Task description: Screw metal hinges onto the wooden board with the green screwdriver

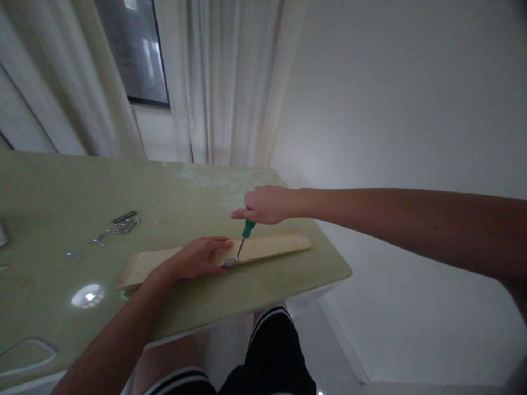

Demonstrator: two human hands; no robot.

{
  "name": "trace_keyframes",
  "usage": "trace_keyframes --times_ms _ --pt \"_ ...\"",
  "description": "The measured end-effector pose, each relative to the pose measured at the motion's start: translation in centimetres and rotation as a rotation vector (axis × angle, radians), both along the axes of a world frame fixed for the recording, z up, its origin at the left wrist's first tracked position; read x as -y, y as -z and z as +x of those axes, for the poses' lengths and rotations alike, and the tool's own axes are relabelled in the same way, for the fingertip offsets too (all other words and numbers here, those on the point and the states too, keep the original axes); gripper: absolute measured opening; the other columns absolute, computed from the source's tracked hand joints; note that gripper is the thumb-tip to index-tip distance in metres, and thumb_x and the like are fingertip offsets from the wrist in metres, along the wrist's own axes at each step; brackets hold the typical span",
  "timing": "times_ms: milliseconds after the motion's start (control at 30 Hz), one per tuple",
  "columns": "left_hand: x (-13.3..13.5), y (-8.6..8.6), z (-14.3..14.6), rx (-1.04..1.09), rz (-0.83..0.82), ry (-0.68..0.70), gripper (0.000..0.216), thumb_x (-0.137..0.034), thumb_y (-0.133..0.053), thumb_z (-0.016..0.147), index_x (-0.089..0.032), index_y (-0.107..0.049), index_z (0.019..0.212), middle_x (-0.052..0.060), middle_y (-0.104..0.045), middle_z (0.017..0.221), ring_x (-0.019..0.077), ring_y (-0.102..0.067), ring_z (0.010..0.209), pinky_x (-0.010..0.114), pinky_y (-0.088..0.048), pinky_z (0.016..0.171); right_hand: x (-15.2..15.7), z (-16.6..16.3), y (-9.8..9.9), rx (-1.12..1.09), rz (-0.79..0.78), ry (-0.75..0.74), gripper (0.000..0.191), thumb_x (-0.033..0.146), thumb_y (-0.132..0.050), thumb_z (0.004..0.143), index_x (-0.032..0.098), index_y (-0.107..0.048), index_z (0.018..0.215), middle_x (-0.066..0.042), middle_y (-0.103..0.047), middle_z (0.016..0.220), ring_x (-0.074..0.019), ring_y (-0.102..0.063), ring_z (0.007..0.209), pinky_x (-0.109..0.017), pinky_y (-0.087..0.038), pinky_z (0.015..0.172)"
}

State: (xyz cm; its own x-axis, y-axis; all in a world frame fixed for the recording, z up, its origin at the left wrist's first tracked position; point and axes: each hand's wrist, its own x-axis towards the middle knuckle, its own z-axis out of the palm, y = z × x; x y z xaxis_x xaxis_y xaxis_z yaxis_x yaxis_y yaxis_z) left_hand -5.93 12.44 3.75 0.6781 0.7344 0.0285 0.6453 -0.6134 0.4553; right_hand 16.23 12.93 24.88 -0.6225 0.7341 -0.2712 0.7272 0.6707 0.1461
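A pale wooden board (274,247) lies across the table near its front edge. My left hand (201,257) grips it around the middle, fingers over the top and thumb along the near edge beside a small metal hinge (230,263). A green-handled screwdriver (247,227) stands slightly tilted, its shaft running down to the hinge at the board's near edge. Closed around the top of its handle is my right hand (267,204). The exact contact between tip and screw is too small to make out.
On the green-covered table (288,293), left of the board, lie a cluster of metal hinges (125,224) and several small loose metal pieces. A bent pale loop (37,343) rests at the lower left. A white wall (411,137) stands at the right, with curtains (230,82) behind.
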Motion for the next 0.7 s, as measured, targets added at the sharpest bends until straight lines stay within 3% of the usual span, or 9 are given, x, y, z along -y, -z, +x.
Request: trace_keyframes --times_ms 67,200,267,300,367,467,533,600,700 --pt "0.0 0.2 0.0 0.0 0.008 -0.006 0.075 -0.053 -0.079 0.082 -0.027 -0.061 0.15 0.008 -0.059 0.156 0.0337 -0.058 0.14 0.041 -0.043 0.119 0.1 -0.3 0.1 0.044 0.038 -0.035 0.058 0.056 -0.042 0.106 0.013 -0.08 0.098 -0.017 -0.08 0.087 -0.0276 -0.071 0.078 -0.034 -0.041 0.065" --pt "0.1 0.3 0.1 0.002 0.023 -0.02 0.074 -0.051 -0.081 0.081 -0.029 -0.062 0.149 0.007 -0.061 0.154 0.035 -0.06 0.138 0.042 -0.045 0.117 0.8 -0.4 -0.4 0.111 0.025 -0.488 0.036 0.042 -0.048 0.108 0.019 -0.074 0.115 -0.014 -0.078 0.107 -0.0256 -0.07 0.089 -0.033 -0.039 0.068" --pt "0.2 0.1 0.2 0.003 0.024 -0.024 0.072 -0.05 -0.081 0.081 -0.028 -0.063 0.148 0.007 -0.062 0.153 0.0351 -0.061 0.137 0.042 -0.045 0.117 1.0 -0.4 -0.7 0.099 -0.007 -0.603 0.028 0.036 -0.051 0.108 0.022 -0.07 0.124 -0.013 -0.075 0.119 -0.0241 -0.069 0.095 -0.032 -0.04 0.071" --pt "0.2 0.0 0.2 0.004 0.022 -0.025 0.072 -0.049 -0.081 0.081 -0.028 -0.063 0.148 0.008 -0.062 0.153 0.0351 -0.061 0.137 0.043 -0.045 0.118 0.9 -0.4 -0.9 0.073 -0.018 -0.569 0.028 0.034 -0.054 0.106 0.022 -0.068 0.128 -0.013 -0.075 0.119 -0.0234 -0.069 0.095 -0.032 -0.04 0.072" --pt "0.3 0.0 0.3 0.001 0.014 -0.026 0.072 -0.049 -0.08 0.082 -0.027 -0.063 0.148 0.008 -0.06 0.155 0.0346 -0.059 0.14 0.043 -0.044 0.119 0.6 -0.7 -1.1 0.038 -0.087 -0.343 0.032 0.038 -0.059 0.104 0.017 -0.068 0.127 -0.012 -0.078 0.106 -0.0219 -0.069 0.087 -0.031 -0.042 0.071" --pt "0.3 -0.1 0.4 -0.018 0.001 -0.033 0.073 -0.048 -0.079 0.083 -0.026 -0.061 0.15 0.009 -0.057 0.158 0.0339 -0.057 0.141 0.044 -0.044 0.119 -0.2 -1.4 -1.0 0.071 -0.26 0.025 0.056 0.054 -0.044 0.107 0.009 -0.076 0.102 -0.012 -0.077 0.077 -0.0193 -0.067 0.066 -0.031 -0.044 0.067" --pt "0.4 -0.1 0.4 -0.029 -0.002 -0.044 0.072 -0.047 -0.079 0.083 -0.027 -0.061 0.15 0.01 -0.056 0.158 0.0341 -0.057 0.141 0.045 -0.044 0.119 -0.4 -1.6 -0.6 0.101 -0.206 0.082 0.066 0.056 -0.036 0.108 0.009 -0.078 0.09 -0.015 -0.077 0.075 -0.0205 -0.067 0.064 -0.031 -0.042 0.064" --pt "0.6 -0.4 0.5 -0.029 0.004 -0.048 0.072 -0.046 -0.079 0.083 -0.028 -0.061 0.15 0.009 -0.056 0.158 0.0342 -0.058 0.141 0.044 -0.044 0.119 -0.3 -1.5 -0.4 0.104 -0.05 -0.079 0.055 0.052 -0.042 0.107 0.013 -0.078 0.096 -0.015 -0.079 0.085 -0.0235 -0.069 0.072 -0.032 -0.039 0.063" --pt "0.7 -0.7 0.5 0.0 0.013 -0.015 0.072 -0.044 -0.079 0.083 -0.031 -0.059 0.151 0.006 -0.058 0.157 0.0326 -0.06 0.139 0.041 -0.046 0.116 0.5 -0.6 -0.5 0.136 -0.009 -0.523 0.035 0.043 -0.046 0.108 0.025 -0.072 0.122 -0.01 -0.08 0.099 -0.0242 -0.069 0.083 -0.032 -0.034 0.065"
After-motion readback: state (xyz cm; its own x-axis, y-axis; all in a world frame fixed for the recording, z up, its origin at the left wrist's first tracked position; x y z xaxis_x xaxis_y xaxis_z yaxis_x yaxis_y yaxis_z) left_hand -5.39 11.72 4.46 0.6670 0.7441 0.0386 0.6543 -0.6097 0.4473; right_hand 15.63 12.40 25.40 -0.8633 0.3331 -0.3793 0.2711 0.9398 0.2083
